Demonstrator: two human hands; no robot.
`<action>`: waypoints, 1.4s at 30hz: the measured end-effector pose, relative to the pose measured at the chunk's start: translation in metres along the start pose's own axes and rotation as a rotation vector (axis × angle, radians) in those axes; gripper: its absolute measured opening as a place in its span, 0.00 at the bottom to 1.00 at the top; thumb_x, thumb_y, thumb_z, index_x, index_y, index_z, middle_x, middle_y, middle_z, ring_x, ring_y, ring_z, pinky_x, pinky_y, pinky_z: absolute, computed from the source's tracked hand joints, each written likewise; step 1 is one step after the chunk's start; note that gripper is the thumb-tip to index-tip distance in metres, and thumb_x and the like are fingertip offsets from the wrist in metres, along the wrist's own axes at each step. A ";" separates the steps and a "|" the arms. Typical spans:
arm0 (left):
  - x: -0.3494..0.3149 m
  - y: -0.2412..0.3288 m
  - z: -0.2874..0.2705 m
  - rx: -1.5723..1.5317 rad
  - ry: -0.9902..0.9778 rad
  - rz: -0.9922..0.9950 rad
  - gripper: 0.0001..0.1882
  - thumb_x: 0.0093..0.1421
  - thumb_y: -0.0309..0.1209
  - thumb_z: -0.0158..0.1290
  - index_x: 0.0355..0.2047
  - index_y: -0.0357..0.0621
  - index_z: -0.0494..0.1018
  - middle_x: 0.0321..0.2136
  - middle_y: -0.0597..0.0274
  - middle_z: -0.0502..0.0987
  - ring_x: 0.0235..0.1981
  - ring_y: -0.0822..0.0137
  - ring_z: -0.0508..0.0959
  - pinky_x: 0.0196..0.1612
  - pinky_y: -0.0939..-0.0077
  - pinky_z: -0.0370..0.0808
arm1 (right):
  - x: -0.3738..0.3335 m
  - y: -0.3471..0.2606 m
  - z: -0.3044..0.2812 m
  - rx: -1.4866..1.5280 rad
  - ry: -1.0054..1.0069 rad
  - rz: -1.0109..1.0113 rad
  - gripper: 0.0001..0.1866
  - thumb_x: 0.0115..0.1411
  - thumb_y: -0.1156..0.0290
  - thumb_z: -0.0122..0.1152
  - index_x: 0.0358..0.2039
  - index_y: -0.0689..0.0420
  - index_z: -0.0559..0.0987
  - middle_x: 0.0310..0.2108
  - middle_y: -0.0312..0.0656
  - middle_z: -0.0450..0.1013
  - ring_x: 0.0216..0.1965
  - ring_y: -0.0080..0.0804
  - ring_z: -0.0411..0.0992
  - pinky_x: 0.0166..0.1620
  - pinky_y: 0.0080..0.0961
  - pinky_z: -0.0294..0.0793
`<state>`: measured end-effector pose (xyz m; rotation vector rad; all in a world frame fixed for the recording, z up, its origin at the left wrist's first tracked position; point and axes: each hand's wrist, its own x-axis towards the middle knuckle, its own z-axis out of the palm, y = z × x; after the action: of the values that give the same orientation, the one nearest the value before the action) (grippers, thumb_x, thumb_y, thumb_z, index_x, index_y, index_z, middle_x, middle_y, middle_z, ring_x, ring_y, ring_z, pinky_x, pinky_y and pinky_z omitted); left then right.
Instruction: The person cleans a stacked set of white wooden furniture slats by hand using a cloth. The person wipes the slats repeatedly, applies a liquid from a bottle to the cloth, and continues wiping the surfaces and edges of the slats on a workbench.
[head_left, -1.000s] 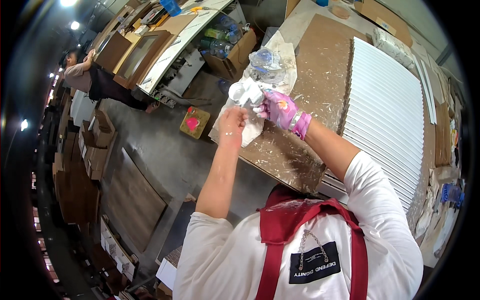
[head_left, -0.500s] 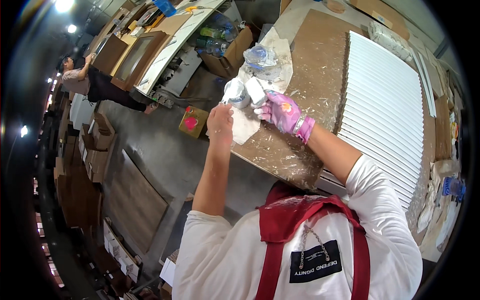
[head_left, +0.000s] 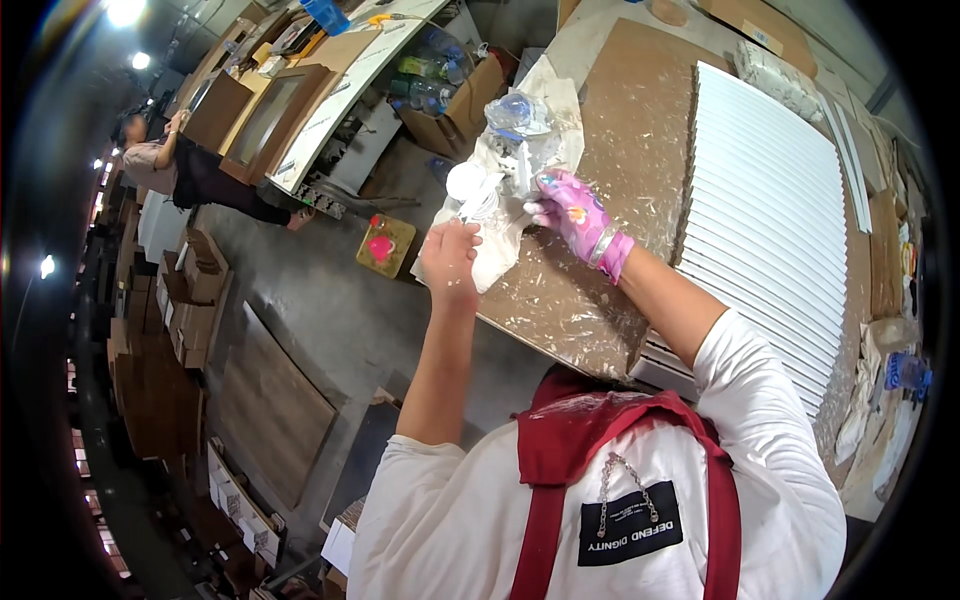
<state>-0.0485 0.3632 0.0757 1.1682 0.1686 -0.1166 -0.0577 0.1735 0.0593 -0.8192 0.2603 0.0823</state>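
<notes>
My bare left hand (head_left: 452, 256) is closed, its fingers curled around a thin white-smeared tool (head_left: 467, 207) whose exact kind is unclear. Right by that tool stands a round white tub (head_left: 482, 203), with a pale disc-like top facing me. In a pink flowered glove, my right hand (head_left: 572, 212) is closed on a flat white piece (head_left: 523, 170), seen nearly edge-on. A white-stained cloth (head_left: 500, 255) lies under the tub, over the corner of the brown work board (head_left: 625, 130). Beyond the tub, a clear plastic container (head_left: 517, 114) rests on the cloth.
White slatted strips (head_left: 765, 210) lie in a row on the board to my right. A yellow can (head_left: 386, 245) with red tops stands on the floor at left. A box of bottles (head_left: 465, 110) sits beyond. Another person (head_left: 165, 165) works at a far-left bench (head_left: 300, 170).
The white piece in my gloved hand has turned from its broad face to nearly edge-on, moving slightly away from the tub. My left hand has shifted a little right and nearer me.
</notes>
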 end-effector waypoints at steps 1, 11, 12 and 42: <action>0.006 0.001 -0.002 0.079 -0.021 0.079 0.05 0.64 0.30 0.50 0.35 0.44 0.67 0.27 0.62 0.77 0.24 0.75 0.73 0.28 0.84 0.66 | 0.007 -0.001 -0.002 -0.288 0.069 -0.190 0.18 0.64 0.61 0.54 0.51 0.57 0.70 0.38 0.37 0.74 0.35 0.27 0.74 0.36 0.22 0.75; 0.030 0.045 0.000 0.218 0.038 0.209 0.05 0.63 0.29 0.50 0.31 0.42 0.67 0.24 0.62 0.77 0.21 0.76 0.73 0.24 0.86 0.65 | 0.019 -0.041 0.063 -1.694 -0.120 -0.870 0.24 0.59 0.60 0.56 0.54 0.58 0.69 0.44 0.50 0.72 0.44 0.48 0.71 0.49 0.39 0.69; 0.031 0.046 -0.005 0.218 0.044 0.215 0.05 0.63 0.29 0.50 0.31 0.42 0.67 0.24 0.62 0.77 0.21 0.76 0.73 0.24 0.86 0.65 | 0.024 -0.045 0.063 -1.748 -0.121 -0.751 0.24 0.60 0.60 0.55 0.54 0.58 0.69 0.43 0.49 0.72 0.43 0.45 0.72 0.48 0.37 0.70; 0.053 0.014 -0.024 0.266 0.035 0.393 0.03 0.61 0.26 0.51 0.30 0.44 0.69 0.21 0.65 0.76 0.22 0.76 0.74 0.27 0.86 0.66 | -0.006 -0.004 -0.024 0.146 -0.256 0.203 0.14 0.66 0.62 0.49 0.46 0.58 0.71 0.37 0.47 0.77 0.36 0.35 0.77 0.39 0.28 0.79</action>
<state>0.0043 0.3910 0.0692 1.4474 -0.0499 0.2351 -0.0671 0.1534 0.0486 -0.6272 0.1057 0.3523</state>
